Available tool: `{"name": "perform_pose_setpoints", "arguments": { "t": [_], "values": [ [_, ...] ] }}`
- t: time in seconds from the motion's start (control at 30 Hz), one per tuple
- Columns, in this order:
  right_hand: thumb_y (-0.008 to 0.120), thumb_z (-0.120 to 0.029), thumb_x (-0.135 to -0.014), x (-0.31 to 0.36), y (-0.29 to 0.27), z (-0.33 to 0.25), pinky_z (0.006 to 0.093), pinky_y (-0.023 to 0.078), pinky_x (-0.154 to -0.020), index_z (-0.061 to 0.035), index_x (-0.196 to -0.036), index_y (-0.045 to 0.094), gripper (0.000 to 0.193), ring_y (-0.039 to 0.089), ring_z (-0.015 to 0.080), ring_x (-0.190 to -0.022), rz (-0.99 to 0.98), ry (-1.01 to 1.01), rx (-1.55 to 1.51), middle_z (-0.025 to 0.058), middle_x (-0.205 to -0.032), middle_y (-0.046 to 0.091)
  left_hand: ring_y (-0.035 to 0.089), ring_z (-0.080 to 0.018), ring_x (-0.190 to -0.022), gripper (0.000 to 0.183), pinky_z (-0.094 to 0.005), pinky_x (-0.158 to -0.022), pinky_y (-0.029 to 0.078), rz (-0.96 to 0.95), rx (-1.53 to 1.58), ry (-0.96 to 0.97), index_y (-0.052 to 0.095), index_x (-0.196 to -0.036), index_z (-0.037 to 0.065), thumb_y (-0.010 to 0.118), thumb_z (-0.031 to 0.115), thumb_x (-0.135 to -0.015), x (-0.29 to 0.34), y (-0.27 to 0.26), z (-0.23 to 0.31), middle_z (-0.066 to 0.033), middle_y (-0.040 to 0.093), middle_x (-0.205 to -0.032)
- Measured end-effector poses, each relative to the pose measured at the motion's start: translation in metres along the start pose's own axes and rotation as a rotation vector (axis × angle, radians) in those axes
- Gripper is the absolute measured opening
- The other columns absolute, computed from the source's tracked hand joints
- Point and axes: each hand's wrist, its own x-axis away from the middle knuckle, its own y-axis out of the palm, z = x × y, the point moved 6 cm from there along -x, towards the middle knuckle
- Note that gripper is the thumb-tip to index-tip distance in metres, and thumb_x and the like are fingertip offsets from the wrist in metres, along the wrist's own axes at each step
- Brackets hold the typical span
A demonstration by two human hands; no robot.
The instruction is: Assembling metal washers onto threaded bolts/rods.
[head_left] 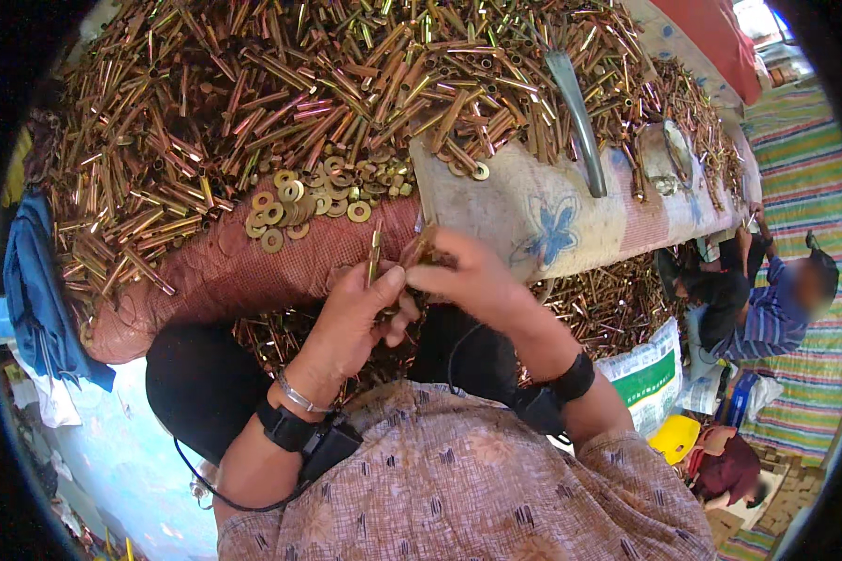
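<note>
My left hand (346, 318) is closed, with a short brass-coloured metal tube (375, 251) standing upright between thumb and fingers. Close beside it, my right hand (468, 271) pinches with its fingertips near the left thumb; what lies in them is blurred and partly hidden. Both hands are above my lap, at the near edge of a red mesh cloth (225, 266). Just beyond them lies a cluster of flat brass-coloured washers (337, 182). Behind the washers spreads a large heap of similar metal tubes (281, 107).
A grey curved metal bar (578, 122) rests across the heap and a pale flower-print cloth (491, 201). More tubes lie below the cloth. Blue fabric (42, 290) hangs at left. At right are a white-and-green sack (641, 379), a seated person (767, 309) and another person (725, 467).
</note>
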Motion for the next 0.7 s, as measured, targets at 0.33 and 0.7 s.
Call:
{"name": "perform_pose_setpoints", "arguments": {
  "t": [0.33,0.7],
  "values": [
    [0.049,0.0,-0.074,-0.05,-0.054,-0.088,0.0359,0.043,-0.082,-0.0015,-0.103,0.054,0.029,0.051,0.0329,-0.096,0.552,-0.875,1.366,0.0149,-0.098,0.056,0.049,-0.01,-0.06,0.023,-0.0216,-0.05,0.038,0.073,0.052,-0.015,0.051,-0.097,0.009,0.057,0.028,-0.087,-0.002,0.0,0.005,-0.0011,0.055,-0.072],
    [0.051,-0.003,-0.075,-0.059,-0.068,-0.114,0.0416,0.044,-0.069,-0.0027,-0.092,0.052,0.017,0.051,0.0347,-0.084,0.558,-0.919,1.322,0.0151,-0.085,0.052,0.044,-0.0065,-0.056,0.022,-0.0195,-0.046,0.029,0.009,0.019,0.042,0.054,-0.098,0.008,0.06,0.021,-0.083,-0.003,-0.008,0.007,0.0038,0.049,-0.062]
  ]
}}
